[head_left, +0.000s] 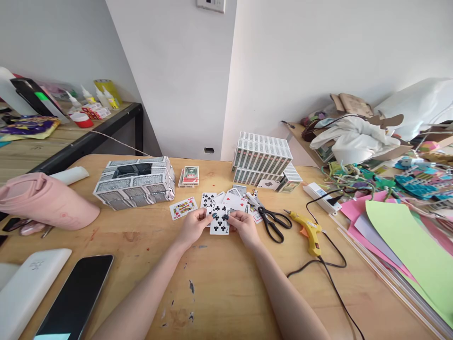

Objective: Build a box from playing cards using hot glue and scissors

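Between both hands is a playing card, a seven of clubs facing me. My left hand pinches its left edge, thumb in front. My right hand pinches the right edge in the same way. Just behind lie loose playing cards in an overlapping heap. A king card lies apart on the left. Black-handled scissors rest to the right of the heap, and beyond them is a yellow hot glue gun with its cord.
A box covered in playing cards stands at the back left, near card packs. Stacked card boxes stand at the back right. A phone and pink tumbler are on the left, coloured paper and a power strip on the right.
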A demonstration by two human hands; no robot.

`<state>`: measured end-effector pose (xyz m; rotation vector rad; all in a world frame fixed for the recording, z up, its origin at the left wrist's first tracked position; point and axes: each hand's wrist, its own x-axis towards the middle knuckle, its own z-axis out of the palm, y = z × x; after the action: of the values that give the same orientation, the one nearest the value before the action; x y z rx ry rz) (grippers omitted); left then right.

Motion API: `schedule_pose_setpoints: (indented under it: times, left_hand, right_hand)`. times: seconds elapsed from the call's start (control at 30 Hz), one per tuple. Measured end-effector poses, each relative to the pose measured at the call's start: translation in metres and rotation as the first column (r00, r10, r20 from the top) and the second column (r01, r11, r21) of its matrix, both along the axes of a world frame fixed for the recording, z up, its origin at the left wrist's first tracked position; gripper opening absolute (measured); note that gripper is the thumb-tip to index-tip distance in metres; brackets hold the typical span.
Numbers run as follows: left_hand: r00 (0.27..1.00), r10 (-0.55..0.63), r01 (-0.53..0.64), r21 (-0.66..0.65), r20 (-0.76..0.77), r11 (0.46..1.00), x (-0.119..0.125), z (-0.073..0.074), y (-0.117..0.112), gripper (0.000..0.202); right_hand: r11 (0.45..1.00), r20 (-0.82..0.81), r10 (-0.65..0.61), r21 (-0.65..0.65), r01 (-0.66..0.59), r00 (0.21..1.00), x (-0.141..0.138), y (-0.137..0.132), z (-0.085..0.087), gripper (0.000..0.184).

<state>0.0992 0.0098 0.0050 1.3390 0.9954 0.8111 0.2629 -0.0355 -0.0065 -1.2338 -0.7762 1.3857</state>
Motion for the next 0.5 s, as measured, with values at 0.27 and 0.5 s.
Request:
schedule_pose_setpoints:
  times: [0.27,0.5]
  left_hand:
    - [0.998,0.057,-0.056,0.018,-0.034,0.998,0.0015,-0.0049,0.0001,0.031]
    - [0.999,-0.027,0.027,-0.027,0.029,0.999,-0.0012,-0.0028,0.0013,0.026]
  right_hand:
    - [1.0,0.025,-0.002,-0.005,0.003,1.0,-0.0003,0.0003,0.0031,0.033]
    - [1.0,0.05,-0.004,0.004,0.003,0.999,-0.0008,-0.0005,0.0052,0.035]
